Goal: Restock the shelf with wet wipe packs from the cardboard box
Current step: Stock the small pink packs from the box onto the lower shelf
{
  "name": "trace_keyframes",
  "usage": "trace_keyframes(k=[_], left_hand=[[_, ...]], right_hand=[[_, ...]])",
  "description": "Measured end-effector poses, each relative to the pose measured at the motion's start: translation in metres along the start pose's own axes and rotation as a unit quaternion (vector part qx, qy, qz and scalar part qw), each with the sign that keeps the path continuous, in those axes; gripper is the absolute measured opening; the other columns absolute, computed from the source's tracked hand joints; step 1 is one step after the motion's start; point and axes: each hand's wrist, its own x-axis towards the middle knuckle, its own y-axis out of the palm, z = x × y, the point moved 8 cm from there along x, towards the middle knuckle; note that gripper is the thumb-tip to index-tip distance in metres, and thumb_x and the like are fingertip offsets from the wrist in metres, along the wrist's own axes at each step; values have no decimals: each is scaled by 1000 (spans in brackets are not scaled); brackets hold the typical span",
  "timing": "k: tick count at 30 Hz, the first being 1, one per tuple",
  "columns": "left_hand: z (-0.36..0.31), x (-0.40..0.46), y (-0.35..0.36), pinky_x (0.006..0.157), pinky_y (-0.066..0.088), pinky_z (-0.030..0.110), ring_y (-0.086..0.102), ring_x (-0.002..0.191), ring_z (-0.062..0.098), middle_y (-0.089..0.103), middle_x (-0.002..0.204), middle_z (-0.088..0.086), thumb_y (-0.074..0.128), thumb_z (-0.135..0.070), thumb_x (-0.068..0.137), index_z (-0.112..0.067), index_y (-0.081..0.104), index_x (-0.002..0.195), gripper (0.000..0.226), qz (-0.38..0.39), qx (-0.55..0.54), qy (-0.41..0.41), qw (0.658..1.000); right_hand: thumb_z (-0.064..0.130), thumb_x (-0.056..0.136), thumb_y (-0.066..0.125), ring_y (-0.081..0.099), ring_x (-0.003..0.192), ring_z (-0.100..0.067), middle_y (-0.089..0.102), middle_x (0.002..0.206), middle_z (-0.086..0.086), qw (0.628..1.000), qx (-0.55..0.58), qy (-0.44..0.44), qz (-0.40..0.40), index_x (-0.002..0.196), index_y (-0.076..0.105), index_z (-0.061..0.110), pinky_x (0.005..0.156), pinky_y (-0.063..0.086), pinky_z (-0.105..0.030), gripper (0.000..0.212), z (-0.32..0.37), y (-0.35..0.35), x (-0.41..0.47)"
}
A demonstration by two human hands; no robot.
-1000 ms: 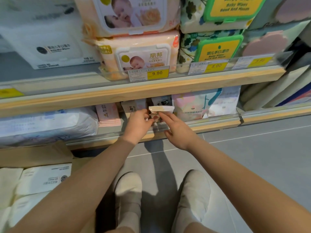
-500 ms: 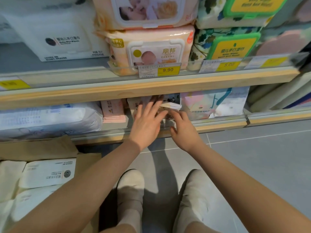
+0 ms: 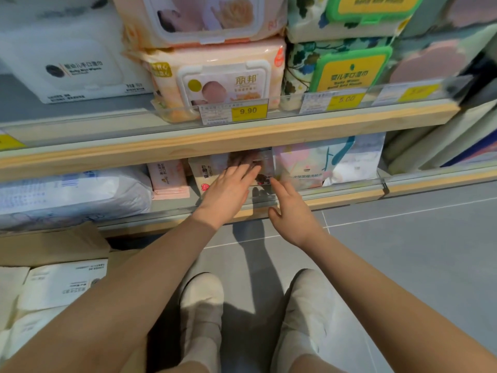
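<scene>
Left hand [image 3: 228, 192] reaches under the upper shelf board into the lower shelf [image 3: 347, 196]. Its fingers are straight and spread, flat against the front of a small wet wipe pack [image 3: 265, 168] standing in the row there. It presses and grips nothing. Right hand [image 3: 293, 211] is just beside it, fingers loosely extended, forefinger tip at the pack's lower right corner, holding nothing.

The pack sits between a beige pack [image 3: 204, 172] on its left and a larger pastel pack [image 3: 322, 162] on its right. Its top half is blurred and shaded by the board above, so I cannot tell whether it stands square.

Judgement: the step in hand is seating this pack in its slot. To do it well, I push with the flat of the fingers low on the face so that it slides back without tipping, and I use the right forefinger to keep the right edge clear of the pastel pack. I keep it behind the clear front rail [image 3: 336, 188].

More packs [image 3: 61, 285] lie in the cardboard box [image 3: 53, 246] at lower left, so restocking is unfinished.
</scene>
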Motion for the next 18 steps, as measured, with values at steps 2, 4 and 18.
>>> trace_keyframes(k=[2, 4, 18], left_hand=[[3, -4, -4, 96, 42, 46, 46, 116, 35, 47, 129, 17, 59, -5, 86, -11, 35, 144, 63, -22, -2, 7, 1000], [13, -20, -7, 100, 42, 48, 41, 122, 35, 44, 132, 18, 64, -5, 82, -13, 37, 143, 67, -60, -2, -12, 998], [72, -60, 45, 110, 30, 42, 28, 138, 30, 13, 155, 12, 41, -45, 95, -29, -3, 150, 72, 56, -43, -207, 976]], right_hand=[[9, 90, 51, 34, 134, -27, 30, 149, -9, 1000, 2, -3, 6, 148, 21, 12, 109, 31, -33, 65, 1, 2, 1], [7, 89, 51, 34, 134, -27, 26, 150, -9, 1000, 0, -19, 9, 149, 21, 18, 108, 33, -33, 68, 6, 4, 4], [6, 88, 52, 41, 125, -37, 27, 140, -18, 997, -66, 27, 9, 148, 16, 16, 98, 43, -43, 70, 26, 19, 36]])
